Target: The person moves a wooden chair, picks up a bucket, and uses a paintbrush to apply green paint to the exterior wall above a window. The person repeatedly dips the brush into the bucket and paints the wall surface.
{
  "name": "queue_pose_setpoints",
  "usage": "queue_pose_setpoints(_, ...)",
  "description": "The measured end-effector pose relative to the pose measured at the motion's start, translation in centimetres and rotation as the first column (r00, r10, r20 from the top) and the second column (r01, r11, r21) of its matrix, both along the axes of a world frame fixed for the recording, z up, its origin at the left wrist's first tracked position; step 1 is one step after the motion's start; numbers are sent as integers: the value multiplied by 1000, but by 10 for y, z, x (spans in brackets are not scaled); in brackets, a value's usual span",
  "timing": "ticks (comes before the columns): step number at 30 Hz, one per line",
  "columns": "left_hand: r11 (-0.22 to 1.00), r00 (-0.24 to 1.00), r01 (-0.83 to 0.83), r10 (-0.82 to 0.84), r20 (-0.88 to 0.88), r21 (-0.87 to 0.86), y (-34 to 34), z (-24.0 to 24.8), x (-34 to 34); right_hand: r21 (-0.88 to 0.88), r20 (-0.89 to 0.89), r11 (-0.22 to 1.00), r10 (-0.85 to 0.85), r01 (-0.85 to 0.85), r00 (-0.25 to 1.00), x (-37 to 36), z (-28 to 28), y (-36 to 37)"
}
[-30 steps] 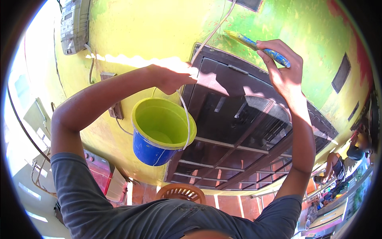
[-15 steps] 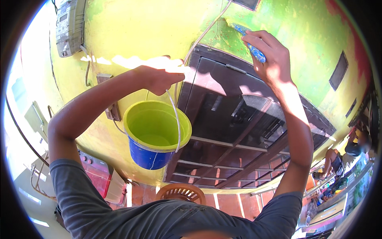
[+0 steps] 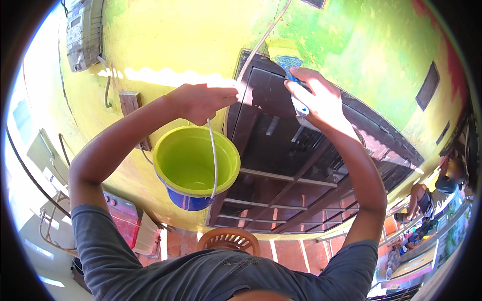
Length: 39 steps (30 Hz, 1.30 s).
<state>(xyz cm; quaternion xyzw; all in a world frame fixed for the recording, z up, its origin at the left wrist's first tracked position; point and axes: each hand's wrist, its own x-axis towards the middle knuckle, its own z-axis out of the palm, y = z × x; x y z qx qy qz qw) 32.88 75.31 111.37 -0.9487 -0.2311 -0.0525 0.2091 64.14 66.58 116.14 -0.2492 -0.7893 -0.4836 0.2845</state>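
paintbrush (image 3: 287,62) juts beyond right hand (image 3: 320,95) (bucket (image 3: 193,150) below left hand (image 3: 199,103))

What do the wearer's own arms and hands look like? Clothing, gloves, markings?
Left hand and right hand are bare: no gloves, and no watch or bracelet visible. Forearms are uncovered. Dark grey short sleeves end above the elbows, matching the shirt, which has a darker mark on its chest.
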Motion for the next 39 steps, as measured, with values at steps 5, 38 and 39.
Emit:
queue_pose_setpoints(5, 996, 995, -57, 63, 78, -74, -6, -2, 3, 246, 33, 964, 98, -103, 995, -1, -5, 37)
queue_pose_setpoints(38, 950, 872, 313, -294, 391, 15, -6, -68, 44, -280, -466, 851, 285, -445, 838, -54, 99, -49)
queue_pose_setpoints(39, 943, 859, 329, -320, 399, 47, -7, -70, 48, -348, -408, 852, 238, -391, 881, -61, 101, -34)
